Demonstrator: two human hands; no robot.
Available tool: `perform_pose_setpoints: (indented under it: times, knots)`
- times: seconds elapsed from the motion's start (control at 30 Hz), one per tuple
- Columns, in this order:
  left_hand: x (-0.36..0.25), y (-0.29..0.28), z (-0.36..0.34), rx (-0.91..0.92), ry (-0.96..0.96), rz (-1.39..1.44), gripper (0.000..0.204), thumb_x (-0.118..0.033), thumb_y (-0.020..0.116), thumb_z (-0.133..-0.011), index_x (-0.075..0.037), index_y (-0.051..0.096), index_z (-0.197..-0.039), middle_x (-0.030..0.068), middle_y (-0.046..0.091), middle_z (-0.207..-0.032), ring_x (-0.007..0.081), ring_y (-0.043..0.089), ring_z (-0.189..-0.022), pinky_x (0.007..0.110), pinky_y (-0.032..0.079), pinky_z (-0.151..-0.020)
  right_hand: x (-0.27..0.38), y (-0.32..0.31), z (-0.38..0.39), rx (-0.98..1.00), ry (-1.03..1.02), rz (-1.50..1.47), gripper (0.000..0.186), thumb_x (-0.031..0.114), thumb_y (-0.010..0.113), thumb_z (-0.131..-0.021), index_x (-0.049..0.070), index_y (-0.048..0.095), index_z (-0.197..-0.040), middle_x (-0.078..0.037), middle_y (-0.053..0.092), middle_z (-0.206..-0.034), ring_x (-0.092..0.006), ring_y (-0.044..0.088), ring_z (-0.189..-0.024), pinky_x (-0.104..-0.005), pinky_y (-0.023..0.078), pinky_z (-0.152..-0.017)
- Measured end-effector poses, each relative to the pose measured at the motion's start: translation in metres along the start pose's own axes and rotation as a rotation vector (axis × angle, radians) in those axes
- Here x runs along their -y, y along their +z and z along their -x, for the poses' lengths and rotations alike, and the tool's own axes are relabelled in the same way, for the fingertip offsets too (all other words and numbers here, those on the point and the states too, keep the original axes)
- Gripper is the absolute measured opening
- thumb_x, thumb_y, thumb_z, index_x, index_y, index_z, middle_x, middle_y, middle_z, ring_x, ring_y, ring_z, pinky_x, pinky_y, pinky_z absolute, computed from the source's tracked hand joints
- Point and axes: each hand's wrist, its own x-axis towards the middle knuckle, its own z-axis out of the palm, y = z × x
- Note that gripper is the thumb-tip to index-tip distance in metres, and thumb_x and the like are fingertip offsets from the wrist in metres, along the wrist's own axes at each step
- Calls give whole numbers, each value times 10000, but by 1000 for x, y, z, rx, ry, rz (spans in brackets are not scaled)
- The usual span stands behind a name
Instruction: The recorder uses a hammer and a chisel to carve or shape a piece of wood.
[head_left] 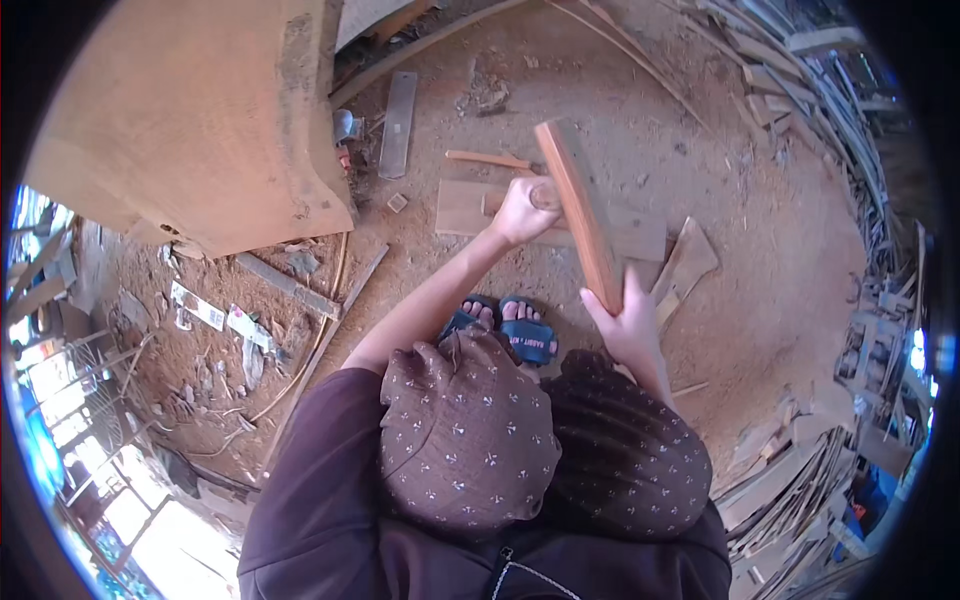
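My right hand [630, 325] grips the lower end of a reddish-brown wooden bar [578, 205], thumb on one side and fingers on the other. The bar slants up and away to the left, past my left hand. My left hand [522, 212] is closed around a short, round piece of wood [546, 196], whose end faces the bar. Whether that piece touches the bar, I cannot tell. Beneath both hands a flat board [620, 228] lies on the ground. Just beyond my left hand lies a thin wooden stick [485, 157], with a darker part at its right end.
A large wooden panel [190, 110] stands at the upper left. An angular wood offcut [690, 258] lies right of the board. My sandalled feet [525, 335] are close below. Scrap wood [800, 490] is piled along the right, and strips and litter [245, 330] lie at left.
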Motion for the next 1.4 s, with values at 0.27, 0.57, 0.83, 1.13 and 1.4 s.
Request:
perform_pose_setpoints:
  times: [0.27, 0.57, 0.83, 1.13, 1.4]
  knots:
    - [3, 7, -8, 59, -33, 44, 129, -124, 653, -738, -6, 641, -789, 122, 638, -681, 115, 604, -633, 325, 505, -618, -25, 13, -2, -380, -298, -169, 433, 244, 710, -800, -50, 544, -1071, -143, 635, -797, -257, 650, -681, -429, 507, -627]
    - [-11, 1, -20, 130, 60, 42, 211, -118, 656, -757, -5, 686, -933, 169, 704, -857, 195, 704, -805, 332, 549, -728, 11, -11, -2, -191, -184, 69, 324, 215, 698, -817, -42, 550, -948, -275, 629, -792, -403, 652, -743, -423, 500, -622]
    - [21, 7, -14, 157, 2, -101, 305, -192, 640, -735, -1, 663, -972, 170, 694, -904, 222, 672, -826, 350, 527, -775, 27, -26, 21, -439, -390, -413, 510, 365, 680, -810, -79, 540, -1019, -253, 633, -783, -405, 651, -735, -456, 511, -660]
    - [-8, 12, -5, 91, -63, -144, 203, -125, 652, -814, -13, 556, -675, 62, 527, -594, 124, 479, -556, 334, 424, -525, -9, -16, 0, -494, -178, -525, 447, 295, 716, -791, -62, 594, -1031, -235, 669, -823, -329, 675, -737, -407, 496, -642]
    - [-12, 15, -5, 79, 22, -128, 263, -126, 654, -833, -44, 509, -630, 31, 460, -566, 106, 423, -547, 300, 385, -518, -117, 91, -57, -142, 164, -322, 534, 408, 710, -756, -68, 638, -987, -245, 672, -820, -372, 681, -823, -430, 518, -718]
